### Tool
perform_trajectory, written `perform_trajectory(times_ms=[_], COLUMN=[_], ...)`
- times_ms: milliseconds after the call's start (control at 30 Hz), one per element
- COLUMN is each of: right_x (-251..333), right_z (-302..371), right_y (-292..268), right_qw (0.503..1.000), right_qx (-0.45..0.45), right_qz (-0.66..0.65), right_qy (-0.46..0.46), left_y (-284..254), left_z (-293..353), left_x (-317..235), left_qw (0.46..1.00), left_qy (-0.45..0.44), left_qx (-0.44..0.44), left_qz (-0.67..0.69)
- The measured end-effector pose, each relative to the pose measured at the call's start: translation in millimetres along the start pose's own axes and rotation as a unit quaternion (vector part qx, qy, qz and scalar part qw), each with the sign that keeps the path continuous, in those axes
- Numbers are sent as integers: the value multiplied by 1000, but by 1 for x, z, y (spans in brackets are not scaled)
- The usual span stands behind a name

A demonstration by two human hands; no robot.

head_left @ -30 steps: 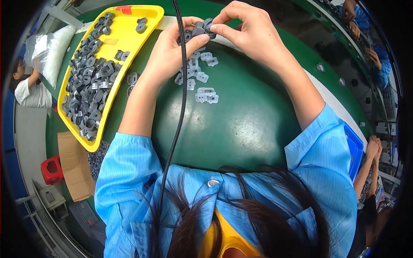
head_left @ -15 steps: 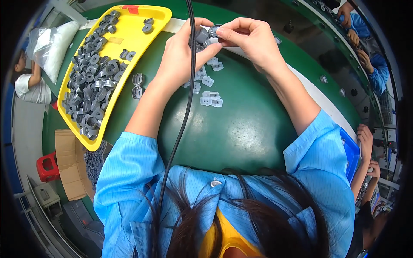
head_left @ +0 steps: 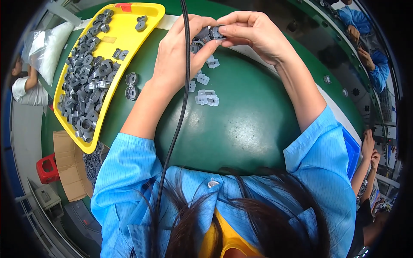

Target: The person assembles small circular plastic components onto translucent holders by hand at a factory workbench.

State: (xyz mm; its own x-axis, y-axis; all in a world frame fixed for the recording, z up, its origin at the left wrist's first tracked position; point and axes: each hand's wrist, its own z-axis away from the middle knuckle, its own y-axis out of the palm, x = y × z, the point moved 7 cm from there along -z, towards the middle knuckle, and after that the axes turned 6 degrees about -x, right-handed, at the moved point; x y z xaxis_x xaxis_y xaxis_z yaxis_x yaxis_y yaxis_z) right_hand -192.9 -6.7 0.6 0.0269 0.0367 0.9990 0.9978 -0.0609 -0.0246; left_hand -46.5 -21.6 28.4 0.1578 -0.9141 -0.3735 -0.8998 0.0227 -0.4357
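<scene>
Both hands meet over the far edge of the green table. My right hand (head_left: pixel 260 34) pinches a small dark grey plastic housing (head_left: pixel 217 33) between thumb and fingers. Curled around it from the other side, my left hand (head_left: pixel 174 51) holds grey housings too; its palm and part of the grip are hidden. More grey pieces (head_left: pixel 196 46) show by its thumb. Below the hands lie small translucent white pads (head_left: pixel 207 98), some loose and some clustered. Left of my forearm, two grey housings (head_left: pixel 131 86) rest on the table.
A yellow tray (head_left: pixel 112 81) full of grey housings stands at the left. Beyond it is a plastic bag (head_left: pixel 58 47); a cardboard box (head_left: pixel 71 167) sits lower left. A black cable (head_left: pixel 180 112) hangs across the view. At the right are a blue tray (head_left: pixel 352 148) and other people's hands (head_left: pixel 367 146).
My right hand has turned slightly and arches higher around the grey housing. Both hands stay together. The view has shifted a little, so the tray appears further left.
</scene>
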Motion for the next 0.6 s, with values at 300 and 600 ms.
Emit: perform_trajectory(times_ms=[300, 600], right_x=[20, -44], right_z=[3, -28], right_y=[6, -62], right_qw=[971, 990], right_qx=[-106, -129], right_qz=[186, -40], right_qy=[-103, 42], left_y=[7, 0], left_z=[6, 7], left_x=[25, 52], left_qw=[961, 941], left_qy=[-214, -285], left_qx=[67, 82], left_qz=[165, 161])
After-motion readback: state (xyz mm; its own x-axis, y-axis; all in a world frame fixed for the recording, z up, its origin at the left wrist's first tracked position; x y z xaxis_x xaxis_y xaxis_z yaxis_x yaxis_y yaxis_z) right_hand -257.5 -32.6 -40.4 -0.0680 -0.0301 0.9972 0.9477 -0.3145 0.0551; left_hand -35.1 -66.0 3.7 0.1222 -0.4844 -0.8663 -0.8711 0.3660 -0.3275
